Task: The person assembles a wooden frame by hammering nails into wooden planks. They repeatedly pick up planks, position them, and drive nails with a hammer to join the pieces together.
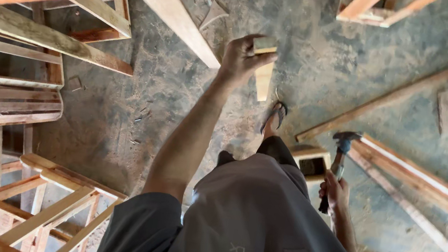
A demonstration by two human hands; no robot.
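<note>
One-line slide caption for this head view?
Left hand holds a short wood block aloft; right hand grips a hammer above the dusty workshop floor.

A wooden frame (36, 217) stands lower left; long planks (417, 178) lie on the dusty floor (322, 64).

Bare floor (312, 57) lies open ahead of the raised left hand (242, 60). Slanted planks (177, 18) crowd it just to the left, with wooden frames (36, 217) stacked near left. Long battens (417, 178) and a small box (311, 163) block the right, beside the right hand (334, 192).
</note>
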